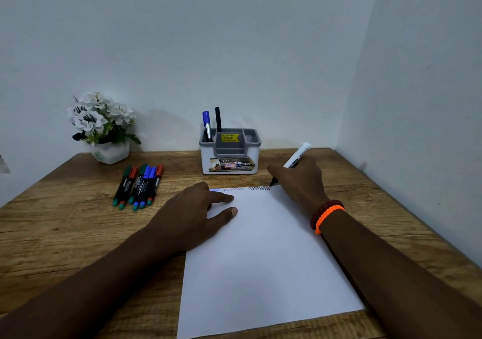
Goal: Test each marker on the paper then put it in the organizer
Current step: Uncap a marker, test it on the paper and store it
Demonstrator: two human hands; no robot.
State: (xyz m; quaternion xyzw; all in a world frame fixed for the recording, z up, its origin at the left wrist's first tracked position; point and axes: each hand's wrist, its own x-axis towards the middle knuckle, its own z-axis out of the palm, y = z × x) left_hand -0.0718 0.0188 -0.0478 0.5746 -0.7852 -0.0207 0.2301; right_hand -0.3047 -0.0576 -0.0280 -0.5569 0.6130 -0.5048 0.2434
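- Gripping a white-barrelled black marker [296, 160], the right hand [300, 182] is pressing its tip to the white paper sheet's [260, 255] far edge, at 12 o'clock.
- Lying flat with fingers spread, the left hand [193, 216] is pinning the sheet at 9 o'clock.
- Standing beyond at 12 o'clock on the wooden worktop [65, 221], the grey-and-white plastic organizer [230, 153] is holding two markers.

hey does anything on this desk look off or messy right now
Nothing stands out. The paper lies flat under the left hand, the organizer stands upright, and the untested markers lie bunched together beside it.
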